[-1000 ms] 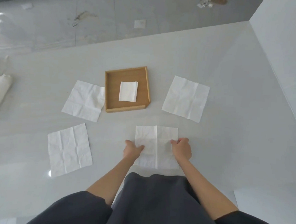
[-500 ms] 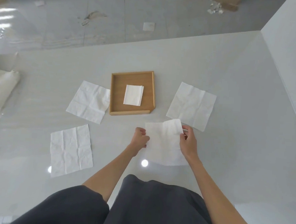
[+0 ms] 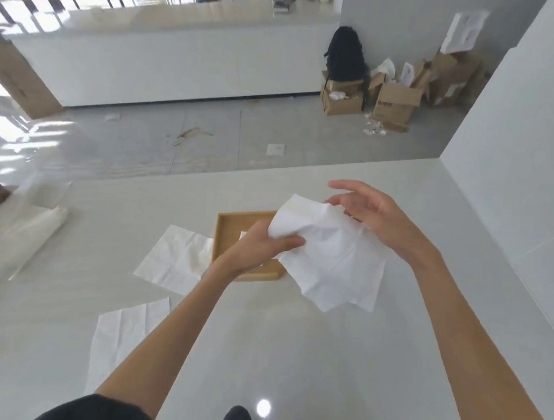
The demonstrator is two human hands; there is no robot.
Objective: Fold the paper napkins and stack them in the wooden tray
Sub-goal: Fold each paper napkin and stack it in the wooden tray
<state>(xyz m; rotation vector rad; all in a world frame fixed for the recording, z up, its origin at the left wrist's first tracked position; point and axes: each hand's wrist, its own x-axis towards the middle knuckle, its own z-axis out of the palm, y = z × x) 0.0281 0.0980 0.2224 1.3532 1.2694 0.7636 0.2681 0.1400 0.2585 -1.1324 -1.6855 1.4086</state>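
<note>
Hanging from the left hand [image 3: 260, 245] — napkin [image 3: 330, 265], free corner pointing down.

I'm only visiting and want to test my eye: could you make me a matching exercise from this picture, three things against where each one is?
Things:
1. crumpled napkin
2. wooden tray
3. backpack

Places:
A. beside the cardboard boxes
B. up in the air, pinched by the left hand
C. on the table, partly behind that hand

Pairs: 1-B, 2-C, 3-A
</note>
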